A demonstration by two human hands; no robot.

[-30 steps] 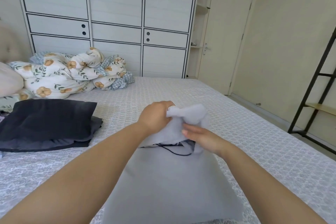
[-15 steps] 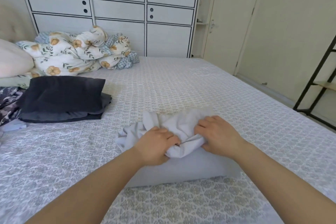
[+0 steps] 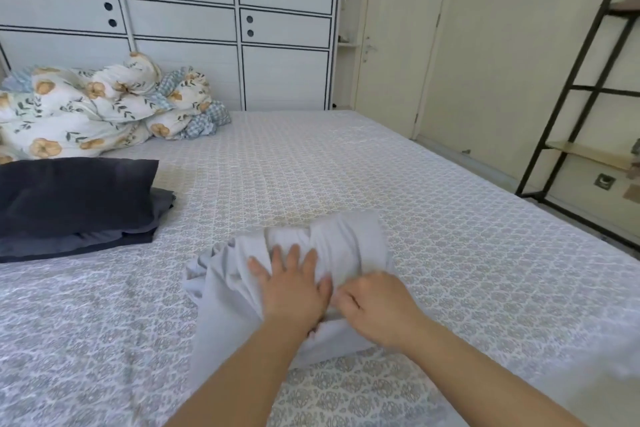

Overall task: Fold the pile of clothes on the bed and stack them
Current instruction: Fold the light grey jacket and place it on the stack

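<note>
Both hands [image 3: 332,298] atop the pale grey garment [image 3: 346,246].

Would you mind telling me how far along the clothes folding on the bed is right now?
Done: a stack of dark folded clothes sits on the bed. In hand: a light grey garment, partly folded and rumpled at its far end; the left hand presses flat on it while the right hand grips its near edge. Left: finishing this fold and adding it to the stack. No other unfolded clothes are visible.
</note>
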